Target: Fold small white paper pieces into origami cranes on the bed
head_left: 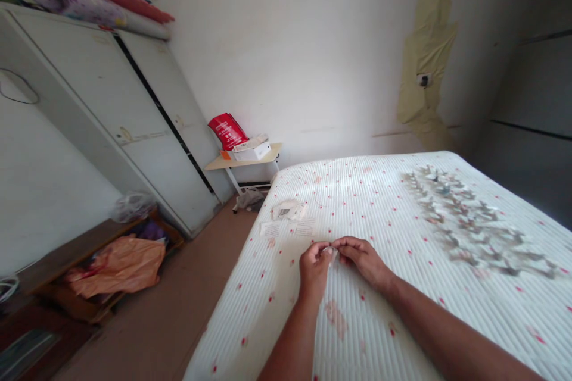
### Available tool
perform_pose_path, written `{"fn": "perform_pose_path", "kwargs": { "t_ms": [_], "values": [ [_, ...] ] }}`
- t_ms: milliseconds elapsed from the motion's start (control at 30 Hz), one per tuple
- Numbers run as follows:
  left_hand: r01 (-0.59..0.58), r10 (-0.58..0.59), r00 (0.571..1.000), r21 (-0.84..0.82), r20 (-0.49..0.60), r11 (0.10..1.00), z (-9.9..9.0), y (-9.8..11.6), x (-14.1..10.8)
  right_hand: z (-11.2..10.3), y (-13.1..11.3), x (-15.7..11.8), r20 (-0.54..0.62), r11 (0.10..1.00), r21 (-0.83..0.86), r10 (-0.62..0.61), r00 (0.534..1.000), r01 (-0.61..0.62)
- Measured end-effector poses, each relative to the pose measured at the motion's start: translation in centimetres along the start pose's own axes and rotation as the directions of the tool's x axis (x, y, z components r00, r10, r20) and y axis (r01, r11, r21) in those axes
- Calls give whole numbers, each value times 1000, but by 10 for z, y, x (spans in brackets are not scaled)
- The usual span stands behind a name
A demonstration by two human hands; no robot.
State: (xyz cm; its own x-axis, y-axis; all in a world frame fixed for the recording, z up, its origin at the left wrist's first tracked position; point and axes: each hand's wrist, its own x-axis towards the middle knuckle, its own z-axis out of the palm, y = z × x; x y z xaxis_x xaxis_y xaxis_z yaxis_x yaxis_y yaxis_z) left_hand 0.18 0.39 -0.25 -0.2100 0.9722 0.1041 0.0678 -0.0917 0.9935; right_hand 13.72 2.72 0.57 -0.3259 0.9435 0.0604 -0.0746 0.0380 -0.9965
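Observation:
Both hands meet over the middle of the bed, fingertips nearly touching. Between them is a small whitish piece of paper [330, 252], mostly covered by the fingers; its folds are too small to make out. My left hand [314, 265] pinches it from the left with thumb and forefinger. From the right, my right hand [361, 257] pinches its edge, fingers curled. Just beyond the hands lie printed paper squares [305, 227] and a crumpled clear packet [288, 210]. Several small folded paper shapes [469, 208], blurred, stand in rows at the right.
A white ribbed bedcover [268, 333] with red dots spreads beneath the hands. Past its far left corner, a small table [218, 163] carries a red bag [227, 131] and a white box [253, 152]. A grey cabinet [102, 83] and low wooden shelf [75, 244] stand left.

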Motion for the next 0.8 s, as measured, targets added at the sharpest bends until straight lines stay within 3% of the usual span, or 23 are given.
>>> {"fn": "perform_pose_path", "kwargs": {
  "t_ms": [800],
  "values": [
    [37,-37,999,-23,4,999,1,0,1,-1,12,1,78,991,132,16,997,-26]
  ]
}}
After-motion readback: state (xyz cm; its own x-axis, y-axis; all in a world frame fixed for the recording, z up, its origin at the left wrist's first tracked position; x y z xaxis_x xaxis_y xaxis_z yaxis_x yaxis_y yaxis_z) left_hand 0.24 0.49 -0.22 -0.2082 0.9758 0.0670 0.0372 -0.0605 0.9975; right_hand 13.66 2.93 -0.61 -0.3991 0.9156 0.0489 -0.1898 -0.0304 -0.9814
